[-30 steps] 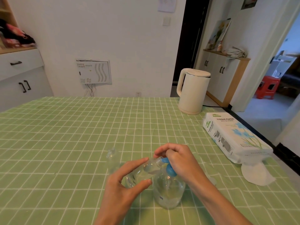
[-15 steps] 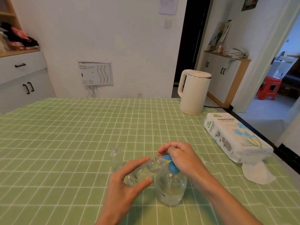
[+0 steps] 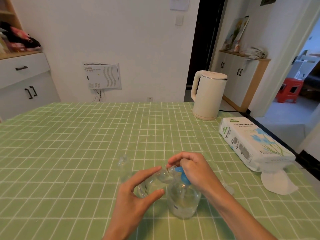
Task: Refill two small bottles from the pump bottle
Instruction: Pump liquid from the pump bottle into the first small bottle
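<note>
A clear pump bottle (image 3: 183, 201) with a blue pump head (image 3: 183, 177) stands on the green checked tablecloth near the front. My right hand (image 3: 194, 170) sits over the pump head with its fingers curled round it. My left hand (image 3: 133, 196) grips a small clear bottle (image 3: 154, 182), tilted so its open neck meets the blue spout. A second small clear bottle (image 3: 124, 168) stands upright and uncapped just left of my hands, apart from them.
A white electric kettle (image 3: 208, 96) stands at the table's back right. A pack of tissue paper (image 3: 251, 144) lies along the right edge, with a loose tissue (image 3: 277, 182) in front of it. A small clear cap (image 3: 228, 187) lies beside my right forearm.
My hands and the bottles keep the same pose. Only the camera view has shifted slightly.
</note>
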The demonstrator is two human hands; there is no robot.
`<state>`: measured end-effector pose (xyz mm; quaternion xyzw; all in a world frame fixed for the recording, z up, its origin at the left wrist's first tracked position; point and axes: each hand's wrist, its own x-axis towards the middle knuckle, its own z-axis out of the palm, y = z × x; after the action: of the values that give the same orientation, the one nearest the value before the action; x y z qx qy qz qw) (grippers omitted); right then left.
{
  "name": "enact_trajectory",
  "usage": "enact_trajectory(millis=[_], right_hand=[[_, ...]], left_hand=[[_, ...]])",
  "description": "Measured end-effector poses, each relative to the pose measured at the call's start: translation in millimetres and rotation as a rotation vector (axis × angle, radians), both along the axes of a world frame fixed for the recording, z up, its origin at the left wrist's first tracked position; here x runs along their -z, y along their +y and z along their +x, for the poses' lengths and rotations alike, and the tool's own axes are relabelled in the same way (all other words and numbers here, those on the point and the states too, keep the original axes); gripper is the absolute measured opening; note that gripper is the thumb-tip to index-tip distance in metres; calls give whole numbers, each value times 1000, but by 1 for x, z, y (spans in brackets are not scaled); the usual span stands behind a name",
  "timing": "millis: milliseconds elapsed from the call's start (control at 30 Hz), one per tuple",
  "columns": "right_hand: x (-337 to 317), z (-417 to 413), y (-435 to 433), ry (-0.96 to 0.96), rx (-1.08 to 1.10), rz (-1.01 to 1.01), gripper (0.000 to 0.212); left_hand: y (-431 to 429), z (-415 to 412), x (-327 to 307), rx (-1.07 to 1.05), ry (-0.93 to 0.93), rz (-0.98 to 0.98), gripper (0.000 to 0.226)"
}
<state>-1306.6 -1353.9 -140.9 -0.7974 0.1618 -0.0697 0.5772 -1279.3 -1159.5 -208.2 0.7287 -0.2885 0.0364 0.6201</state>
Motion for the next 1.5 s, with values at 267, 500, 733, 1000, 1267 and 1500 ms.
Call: enact_trajectory(millis=[267, 500, 733, 1000, 1267, 1500], right_hand=[[-13, -4, 0, 2, 20, -27, 40], [-7, -2, -1, -6, 25, 0, 42], [2, -1, 0, 22, 19, 15, 44], [-9, -3, 2, 51, 74, -20, 40], [-10, -3, 1, 46, 63, -21, 40], [1, -1, 2, 39, 46, 16, 43]], left_hand=[[0, -2, -1, -7, 6, -21, 64], [-2, -1, 0, -10, 4, -22, 62], [-2, -1, 2, -4, 10, -26, 57], [-2, -3, -1, 2, 13, -18, 59], [-2, -1, -1, 3, 0, -15, 59], [-3, -2, 0, 10, 11, -21, 53]])
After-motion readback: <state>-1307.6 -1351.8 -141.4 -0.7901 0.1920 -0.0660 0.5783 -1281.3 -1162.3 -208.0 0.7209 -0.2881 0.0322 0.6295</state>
